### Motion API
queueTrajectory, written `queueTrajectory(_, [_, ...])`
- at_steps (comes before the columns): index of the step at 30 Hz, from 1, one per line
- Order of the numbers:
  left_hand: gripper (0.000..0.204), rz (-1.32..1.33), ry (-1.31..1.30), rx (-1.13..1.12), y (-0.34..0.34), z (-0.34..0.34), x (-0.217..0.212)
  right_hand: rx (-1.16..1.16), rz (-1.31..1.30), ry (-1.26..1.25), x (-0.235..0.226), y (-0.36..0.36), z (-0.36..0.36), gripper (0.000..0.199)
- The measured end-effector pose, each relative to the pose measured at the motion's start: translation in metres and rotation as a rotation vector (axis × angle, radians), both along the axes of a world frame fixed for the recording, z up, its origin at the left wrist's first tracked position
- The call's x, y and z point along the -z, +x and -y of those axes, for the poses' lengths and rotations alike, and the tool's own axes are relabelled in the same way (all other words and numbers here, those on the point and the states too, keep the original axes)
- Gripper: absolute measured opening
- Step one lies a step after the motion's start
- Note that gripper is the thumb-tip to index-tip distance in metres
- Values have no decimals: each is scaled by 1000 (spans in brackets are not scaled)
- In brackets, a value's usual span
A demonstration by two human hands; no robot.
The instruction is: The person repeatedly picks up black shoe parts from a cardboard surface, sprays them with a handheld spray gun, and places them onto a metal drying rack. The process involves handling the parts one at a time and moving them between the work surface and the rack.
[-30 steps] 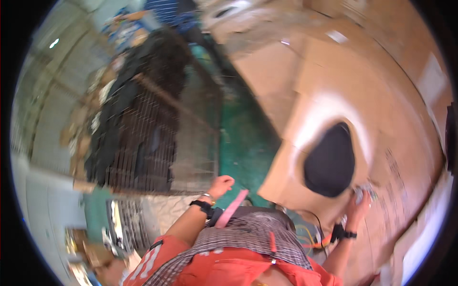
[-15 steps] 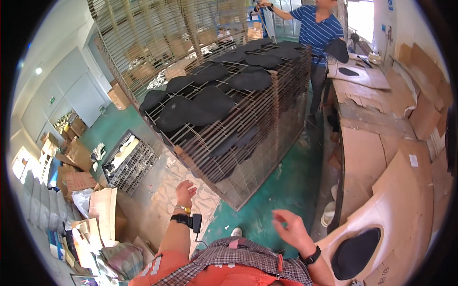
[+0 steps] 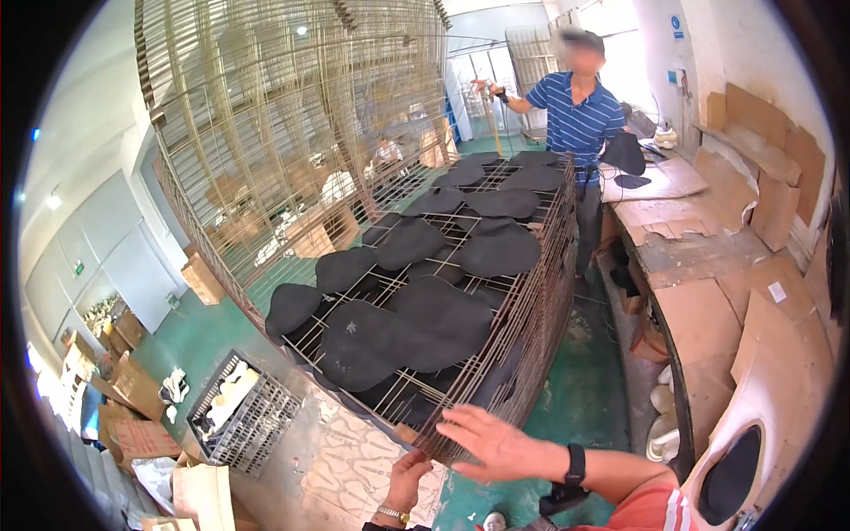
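Reaching for the rack (image 3: 522, 345) stacked w/ black pads (image 3: 403, 332), centre frame.

Right hand (image 3: 496, 440), bottom centre, spread flat and empty over rack's near corner; left hand (image 3: 409, 478) below it, fingers curled at rack's bottom edge, apparently gripping the wire frame, though partly hidden. Judged step: taking hold of rack, approx. start of handling. Next likely needs right-hand grip on the frame. Co-worker (image 3: 580, 115) w/ pad, upper right.
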State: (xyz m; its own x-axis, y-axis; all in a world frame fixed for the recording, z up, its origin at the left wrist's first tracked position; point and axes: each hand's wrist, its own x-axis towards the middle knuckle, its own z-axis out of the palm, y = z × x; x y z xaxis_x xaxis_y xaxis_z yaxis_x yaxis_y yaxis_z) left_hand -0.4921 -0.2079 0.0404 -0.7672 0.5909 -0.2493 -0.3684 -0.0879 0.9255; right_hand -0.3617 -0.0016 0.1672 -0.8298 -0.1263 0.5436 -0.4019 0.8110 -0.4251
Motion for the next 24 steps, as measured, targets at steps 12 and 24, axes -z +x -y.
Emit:
queueTrajectory(12, [35,-133,-29,21,-2,-10,2,12,-169,91,14,-70,3,35])
queueTrajectory(24, [36,2,0,189,73,-65,-23,90,-120,57,-4,15,-54,34])
